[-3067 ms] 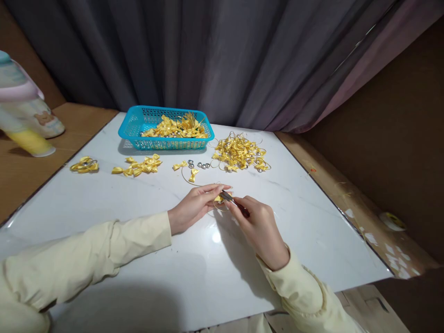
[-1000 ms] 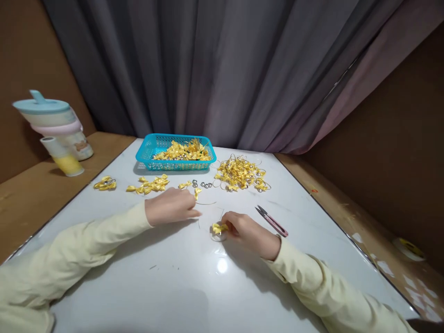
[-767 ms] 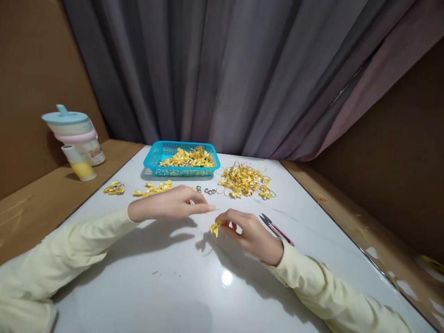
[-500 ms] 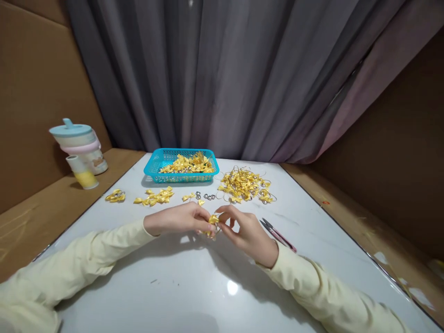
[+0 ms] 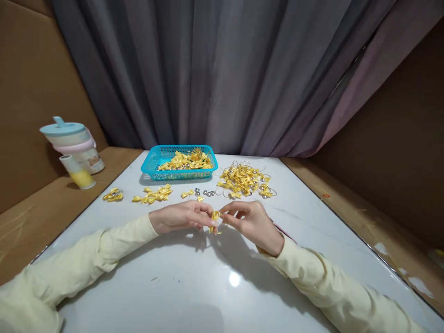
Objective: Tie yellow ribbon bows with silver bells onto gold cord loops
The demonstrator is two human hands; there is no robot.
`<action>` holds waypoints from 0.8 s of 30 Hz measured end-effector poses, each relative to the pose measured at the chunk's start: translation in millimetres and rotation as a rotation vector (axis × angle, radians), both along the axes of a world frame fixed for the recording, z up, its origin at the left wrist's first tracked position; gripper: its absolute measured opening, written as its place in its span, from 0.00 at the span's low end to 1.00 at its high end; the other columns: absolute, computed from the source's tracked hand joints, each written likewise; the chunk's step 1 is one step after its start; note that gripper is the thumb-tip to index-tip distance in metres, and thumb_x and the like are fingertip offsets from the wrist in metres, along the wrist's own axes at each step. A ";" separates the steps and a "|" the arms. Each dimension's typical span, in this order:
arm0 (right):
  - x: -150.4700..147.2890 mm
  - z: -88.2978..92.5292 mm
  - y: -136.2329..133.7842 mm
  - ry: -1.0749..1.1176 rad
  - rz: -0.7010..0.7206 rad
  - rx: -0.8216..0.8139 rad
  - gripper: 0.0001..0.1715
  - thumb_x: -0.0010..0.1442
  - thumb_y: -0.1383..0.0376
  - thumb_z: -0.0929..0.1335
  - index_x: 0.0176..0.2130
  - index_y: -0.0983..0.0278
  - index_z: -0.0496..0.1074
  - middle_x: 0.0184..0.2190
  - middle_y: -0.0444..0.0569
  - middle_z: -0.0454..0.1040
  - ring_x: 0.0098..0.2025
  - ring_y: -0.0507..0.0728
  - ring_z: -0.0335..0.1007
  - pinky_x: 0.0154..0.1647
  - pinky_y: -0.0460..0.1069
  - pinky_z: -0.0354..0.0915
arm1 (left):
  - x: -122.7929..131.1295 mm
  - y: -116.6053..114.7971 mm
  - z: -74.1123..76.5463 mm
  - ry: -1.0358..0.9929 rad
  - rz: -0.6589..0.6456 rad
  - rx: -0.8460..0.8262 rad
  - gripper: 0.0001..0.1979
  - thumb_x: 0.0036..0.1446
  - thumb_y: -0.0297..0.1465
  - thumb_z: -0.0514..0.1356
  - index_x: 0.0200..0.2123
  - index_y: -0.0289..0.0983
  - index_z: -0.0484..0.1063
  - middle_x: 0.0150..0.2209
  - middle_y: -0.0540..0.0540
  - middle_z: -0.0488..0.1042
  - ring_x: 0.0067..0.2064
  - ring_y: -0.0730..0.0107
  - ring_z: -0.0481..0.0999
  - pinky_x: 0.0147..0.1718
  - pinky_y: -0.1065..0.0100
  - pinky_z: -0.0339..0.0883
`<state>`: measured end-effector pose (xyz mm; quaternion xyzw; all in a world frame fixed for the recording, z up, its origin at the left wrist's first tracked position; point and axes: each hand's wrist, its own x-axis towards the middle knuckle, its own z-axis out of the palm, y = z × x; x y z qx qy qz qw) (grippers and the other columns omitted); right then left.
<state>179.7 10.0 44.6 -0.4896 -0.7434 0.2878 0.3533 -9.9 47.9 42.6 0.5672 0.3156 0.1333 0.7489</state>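
My left hand [image 5: 185, 217] pinches a small yellow ribbon bow [image 5: 215, 216] between thumb and fingers, above the middle of the white table. A thin cord loops out at the bow's lower right. On the bow's right edge, the thumb and fingertips of my right hand [image 5: 251, 223] are closed together; whether they grip ribbon or cord is too small to make out. Just beyond my hands lie loose yellow bows [image 5: 154, 194] and several silver heart-shaped pieces [image 5: 208, 193]. Pink-handled thread snips [image 5: 285, 233] are mostly hidden behind my right hand.
A blue plastic basket [image 5: 178, 175] of yellow bows stands at the back. Right of it is a heap of corded bows [image 5: 243, 179]. A few bows [image 5: 113, 194] lie at left. Beyond the table's left edge stand a lidded cup [image 5: 74, 143] and a yellow thread spool [image 5: 81, 178].
My right hand has turned and its fingers have closed at the bow's right edge, now covering most of the snips. The bow has turned in my left fingers. The view has shifted slightly.
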 end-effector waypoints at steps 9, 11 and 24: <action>0.1 -37.4 5.2 -0.651 -0.040 0.493 0.18 0.58 0.73 0.57 0.46 0.68 0.67 0.31 0.52 0.73 0.28 0.54 0.68 0.23 0.46 0.56 | 12.2 -3.9 -46.6 -0.198 0.199 -0.103 0.08 0.47 0.31 0.65 0.29 0.33 0.71 0.30 0.47 0.72 0.32 0.75 0.68 0.31 0.73 0.56; 0.6 -36.2 5.9 -0.724 -0.057 0.406 0.20 0.56 0.74 0.58 0.48 0.67 0.65 0.33 0.52 0.73 0.28 0.54 0.68 0.23 0.46 0.55 | 12.7 -2.4 -46.6 -0.186 0.223 -0.098 0.08 0.46 0.30 0.65 0.27 0.33 0.71 0.30 0.47 0.72 0.31 0.76 0.67 0.29 0.73 0.55; 5.0 -31.1 15.8 -0.322 0.095 0.125 0.24 0.46 0.82 0.58 0.40 0.66 0.67 0.41 0.53 0.68 0.40 0.55 0.67 0.41 0.49 0.63 | 10.3 2.5 -50.3 -0.243 0.185 -0.123 0.08 0.40 0.22 0.63 0.29 0.32 0.74 0.28 0.48 0.71 0.31 0.74 0.68 0.33 0.72 0.59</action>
